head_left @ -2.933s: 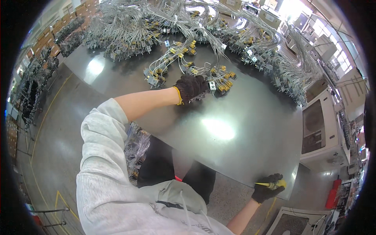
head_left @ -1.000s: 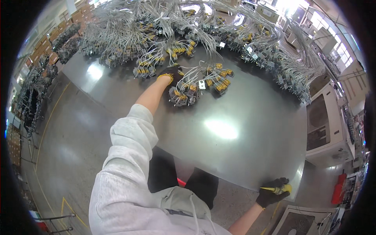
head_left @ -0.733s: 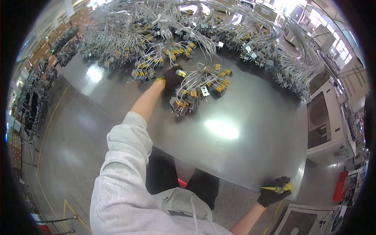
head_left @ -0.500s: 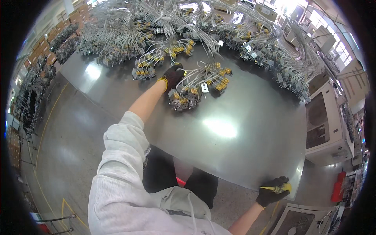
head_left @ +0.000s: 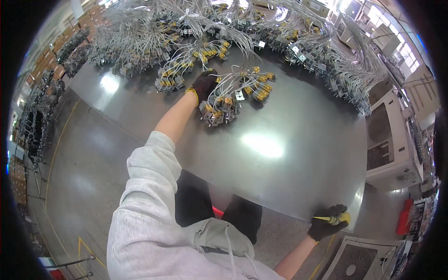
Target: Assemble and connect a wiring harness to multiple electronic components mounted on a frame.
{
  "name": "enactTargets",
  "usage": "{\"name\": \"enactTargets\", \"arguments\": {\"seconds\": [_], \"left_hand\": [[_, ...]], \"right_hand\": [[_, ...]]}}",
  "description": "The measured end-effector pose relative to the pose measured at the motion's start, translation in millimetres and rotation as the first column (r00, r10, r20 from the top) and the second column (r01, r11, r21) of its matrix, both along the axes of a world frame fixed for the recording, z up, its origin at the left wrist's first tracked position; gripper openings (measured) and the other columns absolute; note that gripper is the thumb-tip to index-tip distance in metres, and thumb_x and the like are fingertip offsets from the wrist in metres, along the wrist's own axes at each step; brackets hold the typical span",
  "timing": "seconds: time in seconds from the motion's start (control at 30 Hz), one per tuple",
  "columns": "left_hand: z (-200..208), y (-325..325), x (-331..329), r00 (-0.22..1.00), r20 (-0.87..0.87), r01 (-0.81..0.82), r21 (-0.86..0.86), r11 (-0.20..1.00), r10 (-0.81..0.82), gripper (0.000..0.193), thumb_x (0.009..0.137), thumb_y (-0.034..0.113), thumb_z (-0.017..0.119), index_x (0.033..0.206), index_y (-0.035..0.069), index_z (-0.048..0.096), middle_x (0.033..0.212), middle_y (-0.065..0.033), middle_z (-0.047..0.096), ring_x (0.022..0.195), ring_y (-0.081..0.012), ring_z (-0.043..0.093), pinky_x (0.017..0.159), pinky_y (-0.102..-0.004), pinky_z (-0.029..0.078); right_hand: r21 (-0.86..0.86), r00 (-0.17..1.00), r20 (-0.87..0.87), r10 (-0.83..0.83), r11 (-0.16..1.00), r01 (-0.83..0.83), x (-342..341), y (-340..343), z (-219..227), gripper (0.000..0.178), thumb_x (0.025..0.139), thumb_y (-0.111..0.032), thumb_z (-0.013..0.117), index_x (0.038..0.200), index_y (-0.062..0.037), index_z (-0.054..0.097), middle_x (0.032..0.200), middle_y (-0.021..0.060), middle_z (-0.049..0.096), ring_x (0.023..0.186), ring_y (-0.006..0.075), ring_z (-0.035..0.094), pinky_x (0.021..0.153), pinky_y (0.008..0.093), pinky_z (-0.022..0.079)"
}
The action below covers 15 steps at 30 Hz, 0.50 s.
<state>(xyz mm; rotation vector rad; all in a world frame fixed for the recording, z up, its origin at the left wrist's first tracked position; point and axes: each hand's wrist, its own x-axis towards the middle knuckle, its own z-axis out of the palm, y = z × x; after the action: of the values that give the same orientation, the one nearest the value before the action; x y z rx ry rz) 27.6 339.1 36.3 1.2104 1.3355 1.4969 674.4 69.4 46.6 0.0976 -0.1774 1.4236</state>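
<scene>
My left hand (head_left: 204, 84), in a dark glove, reaches to the middle of the metal table (head_left: 298, 154). Its fingers are closed round the pale wires of a bundle (head_left: 227, 84). Grey connector blocks (head_left: 218, 112) and yellow-orange ends (head_left: 258, 86) fan out from that bundle on the tabletop, to the right of the hand. At the near right corner, my gloved right hand (head_left: 326, 227) is closed on a yellow object (head_left: 343, 218) with a thin pointed end and a rounded end. The fingers hide much of its shape, so its kind is unclear.
A smaller wire cluster (head_left: 170, 79) lies left of my left hand. Along the far edge are heaps of wire harnesses (head_left: 135, 44), continuing down the right side (head_left: 352, 88). A white box-shaped machine (head_left: 396, 140) stands beyond the right edge; another unit (head_left: 354, 261) is below it.
The whole view has shifted slightly. Both hands keep their grips; the wire bundle beside my left hand is slightly rearranged.
</scene>
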Motion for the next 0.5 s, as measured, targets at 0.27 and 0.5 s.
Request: {"name": "enactTargets", "arguments": {"seconds": [0.27,0.5], "left_hand": [[7.3,-11.8,9.8,0.882,-0.459,0.151,0.063,0.987,-0.106,0.025,0.095,0.028,0.057,0.109,0.008,0.061,0.102,-0.014,0.069,0.092,-0.0279,0.067,0.085,-0.0385,0.053],[17.3,-9.0,-10.0,0.277,-0.905,0.298,-0.238,0.924,-0.322,0.061,0.084,0.014,0.068,0.141,0.01,0.048,0.142,-0.0189,0.051,0.126,-0.0405,0.051,0.108,-0.0428,0.041]], "right_hand": [[0.053,0.999,0.005,0.046,0.998,-0.046,-8.4,1.5,3.9,0.049,0.084,-0.026,0.078,0.126,-0.0073,0.06,0.121,0.0048,0.066,0.101,0.0147,0.064,0.093,0.0309,0.052],[-0.081,0.994,0.088,-0.072,0.994,0.079,-11.5,2.1,5.1,0.052,0.086,-0.038,0.073,0.128,-0.0104,0.06,0.124,0.0016,0.064,0.104,0.013,0.064,0.096,0.0312,0.052]]}}
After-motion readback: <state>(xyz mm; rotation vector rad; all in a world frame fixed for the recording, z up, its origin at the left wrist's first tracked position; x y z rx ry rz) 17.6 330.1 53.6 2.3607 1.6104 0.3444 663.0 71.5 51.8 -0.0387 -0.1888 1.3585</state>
